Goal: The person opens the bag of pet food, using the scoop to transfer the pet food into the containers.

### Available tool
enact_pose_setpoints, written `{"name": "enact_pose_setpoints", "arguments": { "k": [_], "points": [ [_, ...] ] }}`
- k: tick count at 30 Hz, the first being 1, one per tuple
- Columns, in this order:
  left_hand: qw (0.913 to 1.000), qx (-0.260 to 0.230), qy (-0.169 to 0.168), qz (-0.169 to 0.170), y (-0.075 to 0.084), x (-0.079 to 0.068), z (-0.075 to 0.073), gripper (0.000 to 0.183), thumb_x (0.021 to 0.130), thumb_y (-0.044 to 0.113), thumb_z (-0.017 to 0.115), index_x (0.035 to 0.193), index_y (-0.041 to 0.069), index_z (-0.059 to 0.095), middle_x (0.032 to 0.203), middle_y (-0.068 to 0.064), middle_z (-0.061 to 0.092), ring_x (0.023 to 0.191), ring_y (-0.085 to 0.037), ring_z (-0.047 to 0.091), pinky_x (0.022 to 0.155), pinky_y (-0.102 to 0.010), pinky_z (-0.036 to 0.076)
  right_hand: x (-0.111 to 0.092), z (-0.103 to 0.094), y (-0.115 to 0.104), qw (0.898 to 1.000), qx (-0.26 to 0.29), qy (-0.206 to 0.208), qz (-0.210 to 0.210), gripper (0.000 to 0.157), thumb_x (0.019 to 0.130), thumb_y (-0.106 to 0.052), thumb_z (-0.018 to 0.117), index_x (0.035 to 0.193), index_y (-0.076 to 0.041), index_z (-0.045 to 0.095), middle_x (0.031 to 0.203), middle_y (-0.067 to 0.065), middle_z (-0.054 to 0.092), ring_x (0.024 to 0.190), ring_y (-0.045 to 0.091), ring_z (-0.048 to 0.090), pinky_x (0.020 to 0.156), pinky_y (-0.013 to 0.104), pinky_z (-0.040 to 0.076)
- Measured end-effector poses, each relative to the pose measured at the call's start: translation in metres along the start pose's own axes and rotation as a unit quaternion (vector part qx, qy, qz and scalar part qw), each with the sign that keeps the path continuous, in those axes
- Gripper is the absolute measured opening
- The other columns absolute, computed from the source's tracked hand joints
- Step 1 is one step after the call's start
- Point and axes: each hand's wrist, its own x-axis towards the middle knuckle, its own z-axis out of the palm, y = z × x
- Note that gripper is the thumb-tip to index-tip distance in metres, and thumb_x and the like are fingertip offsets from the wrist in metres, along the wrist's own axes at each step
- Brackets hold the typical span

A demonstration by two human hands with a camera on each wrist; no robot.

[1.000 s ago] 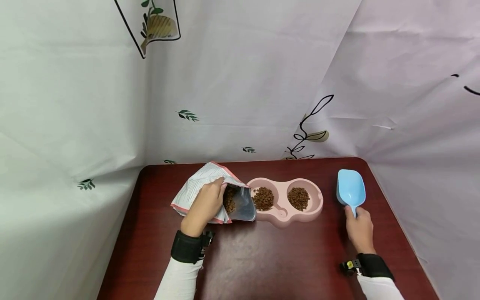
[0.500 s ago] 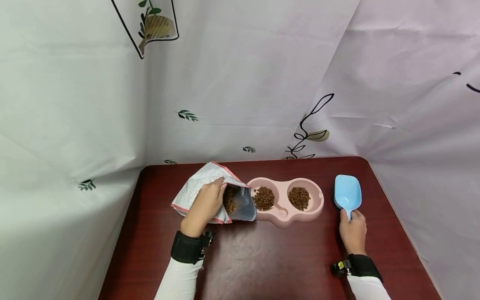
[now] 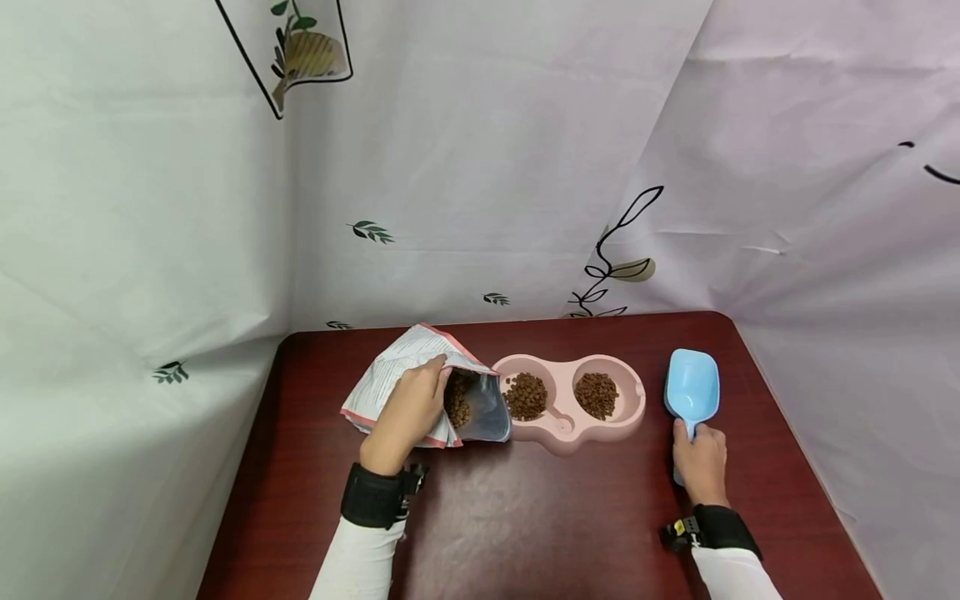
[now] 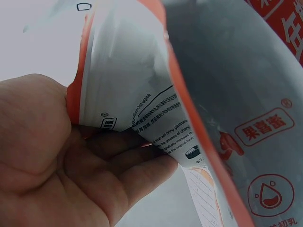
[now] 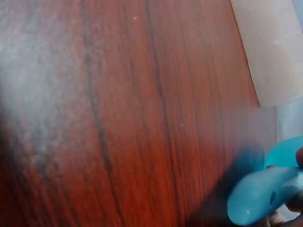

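Note:
My left hand [image 3: 408,408] grips the upper side of a white and red pet food bag [image 3: 390,369], which lies on its side with its mouth facing right. Brown kibble shows inside the opening. In the left wrist view my fingers [image 4: 137,177] curl round the bag's folded edge [image 4: 128,85]. My right hand [image 3: 702,467] holds a light blue scoop [image 3: 692,383] by its handle, at the right of the table. Its bowl holds no kibble. The handle's end [image 5: 251,203] shows in the right wrist view.
A pink double bowl [image 3: 564,429] stands against the bag's mouth, with a heap of kibble [image 3: 527,397] in the left hollow and another heap [image 3: 597,395] in the right one. The dark red table [image 3: 540,517] meets a pale printed cloth [image 3: 480,167] at the back.
My right hand has moved left and slightly toward me with the scoop, and the scoop sits a little lower in the head view. The left hand and the bag stay in place.

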Motion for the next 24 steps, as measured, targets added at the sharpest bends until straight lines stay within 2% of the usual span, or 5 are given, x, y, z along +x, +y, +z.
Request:
{"name": "enact_pose_setpoints", "arguments": {
  "k": [6, 15, 19, 24],
  "points": [
    [1.0, -0.002, 0.005, 0.003, 0.0, 0.0, 0.0, 0.042, 0.112, 0.019, 0.046, 0.143, -0.006, 0.056, 0.136, -0.026, 0.065, 0.126, -0.04, 0.064, 0.1, -0.053, 0.055, -0.002, -0.002, -0.001, 0.999, 0.002, -0.034, 0.009, 0.05, 0.11, -0.032, 0.04, 0.09, 0.013, 0.049, 0.135, 0.043, 0.039, 0.13, 0.055, 0.035, 0.107, 0.065, 0.03],
    [1.0, -0.003, 0.003, 0.005, 0.0, 0.0, 0.001, 0.042, 0.112, 0.019, 0.046, 0.144, -0.006, 0.056, 0.136, -0.026, 0.065, 0.126, -0.04, 0.064, 0.101, -0.053, 0.055, -0.007, -0.004, -0.002, 0.999, -0.005, -0.036, 0.009, 0.053, 0.11, -0.035, 0.043, 0.096, 0.015, 0.051, 0.132, 0.044, 0.038, 0.126, 0.056, 0.035, 0.103, 0.067, 0.033],
    [1.0, -0.005, 0.003, 0.003, -0.001, -0.001, 0.0, 0.042, 0.112, 0.019, 0.045, 0.144, -0.006, 0.056, 0.136, -0.026, 0.065, 0.126, -0.04, 0.064, 0.1, -0.053, 0.055, -0.012, -0.005, -0.001, 0.999, -0.019, -0.031, 0.006, 0.059, 0.109, -0.038, 0.043, 0.116, 0.02, 0.053, 0.136, 0.046, 0.035, 0.13, 0.059, 0.027, 0.103, 0.067, 0.028],
    [0.9999, -0.009, 0.001, 0.006, -0.001, 0.0, 0.0, 0.042, 0.112, 0.019, 0.045, 0.144, -0.006, 0.055, 0.137, -0.026, 0.064, 0.125, -0.04, 0.064, 0.099, -0.052, 0.056, -0.021, -0.009, 0.0, 0.998, -0.047, -0.028, 0.02, 0.071, 0.107, -0.045, 0.044, 0.138, 0.019, 0.044, 0.148, 0.044, 0.027, 0.138, 0.059, 0.021, 0.107, 0.068, 0.028]
  ]
}}
